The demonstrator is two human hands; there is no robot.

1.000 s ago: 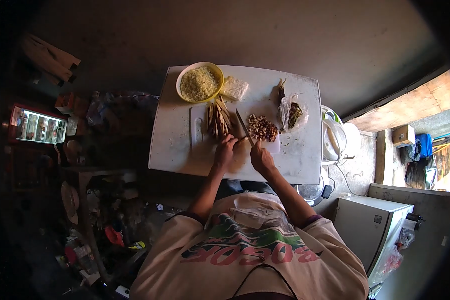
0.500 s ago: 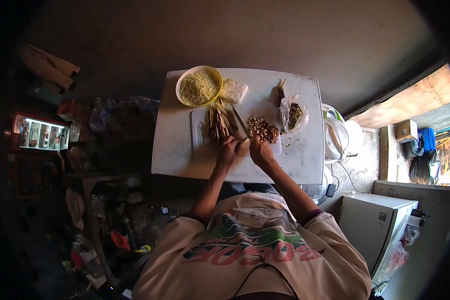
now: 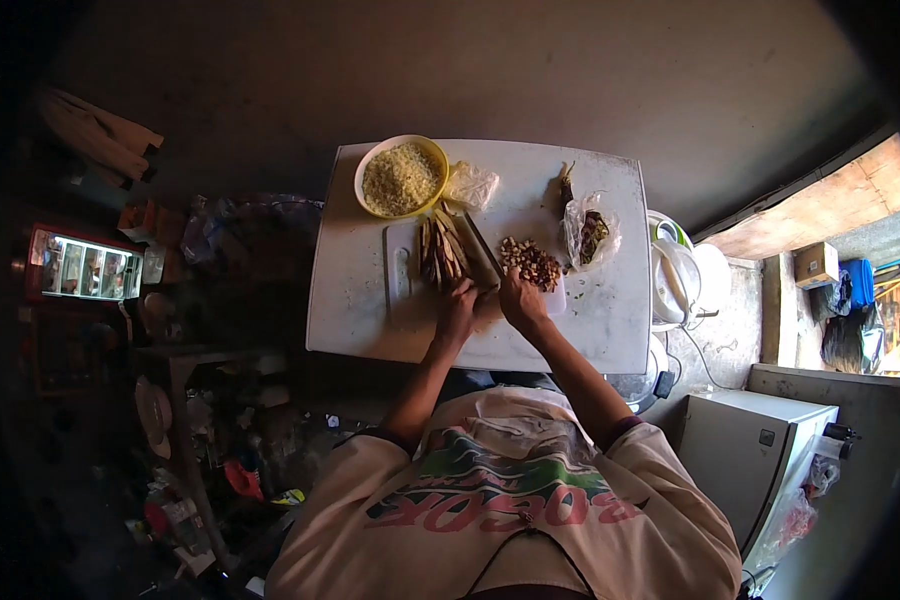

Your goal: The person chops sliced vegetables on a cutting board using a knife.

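My right hand (image 3: pixel 519 299) is closed around the handle of a knife (image 3: pixel 484 244). Its blade points away from me and to the left, between two lots of cut vegetable. My left hand (image 3: pixel 457 306) is closed at the near end of a bundle of long dark-skinned strips (image 3: pixel 440 248), which look like eggplant. These lie lengthwise on a white cutting board (image 3: pixel 400 275). Just beyond my right hand is a pile of small diced pieces (image 3: pixel 532 266), with the same dark skin and pale flesh. My left fingertips are partly hidden.
On the white table (image 3: pixel 360 325) stand a yellow bowl (image 3: pixel 440 195) of pale chopped food and a white plastic packet (image 3: pixel 472 186). A clear bag (image 3: pixel 578 240) of dark vegetables lies right, near a dark long vegetable (image 3: pixel 567 185). A white cabinet (image 3: pixel 735 440) stands at lower right.
The knife has shifted slightly, and the pale piece that showed between my hands is now barely visible. Both hands stay close together at the board; the whole view has moved a little.
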